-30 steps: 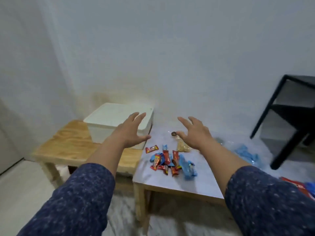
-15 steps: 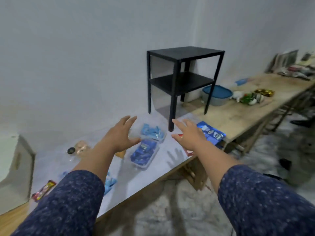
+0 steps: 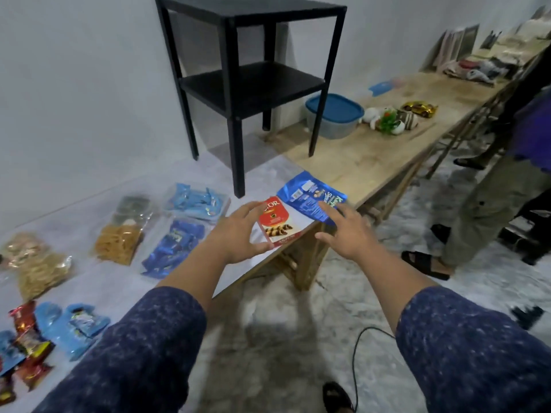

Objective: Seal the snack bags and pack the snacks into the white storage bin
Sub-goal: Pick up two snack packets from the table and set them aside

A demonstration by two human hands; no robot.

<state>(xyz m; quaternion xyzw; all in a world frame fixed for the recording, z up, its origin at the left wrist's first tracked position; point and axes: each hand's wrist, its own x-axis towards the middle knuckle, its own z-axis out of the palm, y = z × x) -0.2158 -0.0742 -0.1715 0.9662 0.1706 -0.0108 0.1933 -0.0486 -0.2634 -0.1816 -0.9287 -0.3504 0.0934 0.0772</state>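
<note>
red box [image 3: 275, 224] reading "…OR", blue pouch [image 3: 310, 195] lettering illegible

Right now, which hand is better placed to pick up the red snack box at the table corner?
Left. The left hand is already curled around the red snack box, with its fingers at the box's edge. The right hand hangs open over the blue snack bag beside it.
</note>
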